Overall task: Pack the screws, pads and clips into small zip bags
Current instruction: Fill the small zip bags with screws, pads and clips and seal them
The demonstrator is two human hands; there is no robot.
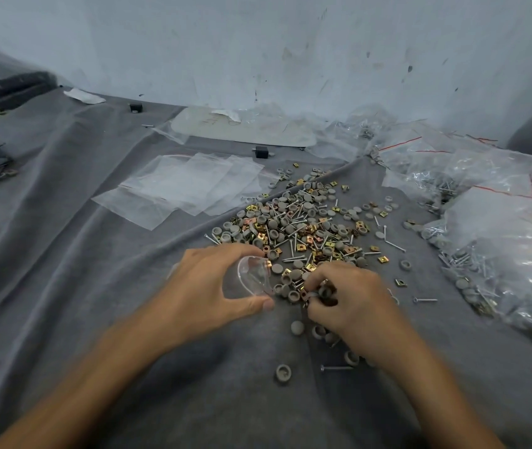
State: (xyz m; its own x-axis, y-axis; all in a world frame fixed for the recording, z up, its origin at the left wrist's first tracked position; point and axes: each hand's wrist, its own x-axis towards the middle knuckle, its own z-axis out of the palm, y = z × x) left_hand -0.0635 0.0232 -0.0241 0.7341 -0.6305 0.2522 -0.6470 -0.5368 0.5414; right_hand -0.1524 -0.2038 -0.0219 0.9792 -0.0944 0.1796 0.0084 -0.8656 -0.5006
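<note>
A wrinkly grey cloth (96, 286) is being used as a cover over the tabletop. It's soft and kinda suede-looking, with long folds running away from both hands.

Just past the fingertips a loose pile is being spread out:
- thin silvery screws (395, 246) with small round heads
- round grey pads (307, 206) shaped like little domed caps, some flipped hollow side up
- squarish brass-coloured clips (262, 235) with a hole in the middle, shiny and coppery in spots

A small clear zip bag (251, 277) is being gripped by the left hand (213, 283), thumb below and fingers curled over the top. It's sitting between the two hands, and its mouth is being held open toward the right hand (345, 296). A grey pad and a clip are being seen through the plastic, but inside or just behind can't be told.

A few pads and clips are being clutched in the right hand's curled fingers, just beside the bag's mouth. Everything there is being smeared by motion blur, so no count can be made out.

A couple of stray pads and one screw are lying nearer the body than the right hand, and some are being hidden by the wrist.

Beyond the left hand, flat empty bags (187, 189) are being fanned out, floppy and see-through. Off to the right of the right hand, crinkly filled bags (501, 254) with red zip lines are being cut off by the frame edge.
</note>
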